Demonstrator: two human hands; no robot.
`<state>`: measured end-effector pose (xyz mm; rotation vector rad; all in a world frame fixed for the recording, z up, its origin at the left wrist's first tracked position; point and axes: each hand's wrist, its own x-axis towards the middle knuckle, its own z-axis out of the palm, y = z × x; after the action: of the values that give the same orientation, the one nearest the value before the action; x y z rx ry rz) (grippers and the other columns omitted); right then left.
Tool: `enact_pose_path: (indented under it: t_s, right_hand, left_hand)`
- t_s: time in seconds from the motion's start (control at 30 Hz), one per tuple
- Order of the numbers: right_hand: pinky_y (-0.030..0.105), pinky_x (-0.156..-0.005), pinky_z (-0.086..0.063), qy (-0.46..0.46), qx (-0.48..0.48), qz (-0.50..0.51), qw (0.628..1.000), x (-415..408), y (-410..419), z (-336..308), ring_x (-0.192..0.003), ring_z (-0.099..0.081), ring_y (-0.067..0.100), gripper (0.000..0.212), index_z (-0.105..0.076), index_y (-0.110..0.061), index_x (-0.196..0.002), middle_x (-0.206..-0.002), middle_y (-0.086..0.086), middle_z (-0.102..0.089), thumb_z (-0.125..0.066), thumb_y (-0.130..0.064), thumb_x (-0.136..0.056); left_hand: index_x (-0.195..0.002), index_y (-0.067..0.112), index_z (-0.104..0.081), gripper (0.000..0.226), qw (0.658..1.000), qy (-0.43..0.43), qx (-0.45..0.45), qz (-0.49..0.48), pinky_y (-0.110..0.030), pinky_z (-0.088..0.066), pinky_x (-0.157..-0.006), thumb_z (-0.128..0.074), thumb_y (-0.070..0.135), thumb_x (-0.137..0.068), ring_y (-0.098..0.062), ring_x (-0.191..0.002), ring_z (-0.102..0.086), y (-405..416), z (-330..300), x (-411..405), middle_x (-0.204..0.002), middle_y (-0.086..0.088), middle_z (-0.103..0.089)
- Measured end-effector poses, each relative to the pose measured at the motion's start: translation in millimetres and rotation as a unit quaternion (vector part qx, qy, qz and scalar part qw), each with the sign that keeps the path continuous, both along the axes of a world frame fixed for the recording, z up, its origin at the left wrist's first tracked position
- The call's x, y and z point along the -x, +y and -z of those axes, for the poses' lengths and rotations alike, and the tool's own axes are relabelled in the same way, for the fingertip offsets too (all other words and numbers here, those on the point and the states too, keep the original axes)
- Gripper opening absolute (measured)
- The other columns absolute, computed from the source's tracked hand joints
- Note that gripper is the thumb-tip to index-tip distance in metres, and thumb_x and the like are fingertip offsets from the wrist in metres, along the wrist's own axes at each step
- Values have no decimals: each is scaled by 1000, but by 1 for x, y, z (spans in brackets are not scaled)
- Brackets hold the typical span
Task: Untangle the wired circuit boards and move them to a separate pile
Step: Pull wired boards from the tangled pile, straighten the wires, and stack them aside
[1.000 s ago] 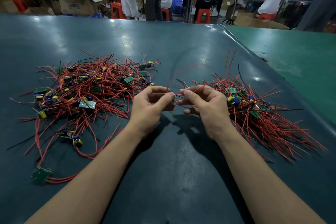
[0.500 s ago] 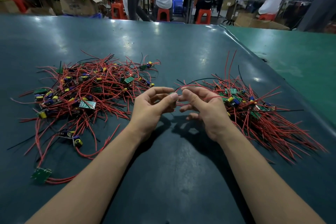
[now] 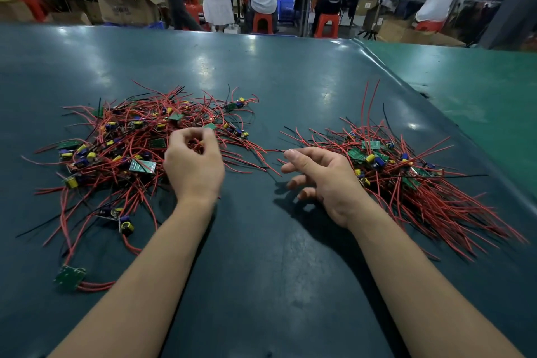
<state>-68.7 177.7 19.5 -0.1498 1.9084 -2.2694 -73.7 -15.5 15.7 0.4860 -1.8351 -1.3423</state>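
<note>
1. Circuit boards with red wires lie in two heaps on the dark desk — a tangled pile at centre left of the frame, a straighter sorted pile at centre right.
2. Left hand sits over the tangled pile's right edge, its fingers curled and pinching a small green board at their tips.
3. Right hand hovers just left of the sorted pile — fingers loosely curled and spread apart, holding nothing.
4. One stray board with red leads lies alone at lower left.
5. Seated and standing people, orange stools and a cardboard box fill the top of the frame.
</note>
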Motion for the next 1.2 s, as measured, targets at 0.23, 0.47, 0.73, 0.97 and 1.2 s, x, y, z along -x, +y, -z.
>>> enact_pose_path:
  t_s: [0.23,0.47,0.73,0.97,1.2]
  right_hand:
    - [23,-40,-46,-1,2,-3,1000,-1,2,-1,-54,-63,15,35,-70,-10,-96,-83,6,-74,-75,-35,-72]
    - [23,-39,-45,-3,1,-3,1000,-1,2,-2,-55,-63,15,39,-70,-7,-100,-84,7,-74,-74,-35,-73]
    - [23,-39,-46,-5,3,-3,1000,-2,2,-2,-55,-62,14,36,-71,-8,-96,-84,6,-73,-74,-35,-72]
    - [21,-39,-46,-12,50,-61,997,-3,-2,-5,-54,-62,14,29,-74,-15,-96,-86,4,-72,-65,-38,-82]
    - [18,-38,-42,12,68,-5,998,0,-2,0,-47,-55,10,9,-72,-15,-93,-76,-1,-69,-64,-15,-89]
  left_hand:
    - [-143,14,-44,52,936,-183,301,30,-44,-22,-110,-55,23,-93,-24,-141,-23,-3,13,11,-153,-3,-38]
    - [-123,18,-62,37,916,-219,337,-24,-44,-37,-92,-62,34,-90,-35,-110,-50,-10,17,13,-119,-10,-62]
    - [-109,6,-67,26,967,-19,254,-10,-40,-43,-86,-64,24,-90,-33,-95,-57,-6,7,8,-103,-15,-62]
    - [-100,1,-67,20,881,226,356,214,-29,-47,-77,-65,-1,-81,-22,-81,-58,28,3,-15,-92,-6,-64]
    - [-104,2,-69,31,864,143,371,308,-37,-49,-85,-73,7,-74,-28,-93,-58,36,7,-17,-100,-11,-60]
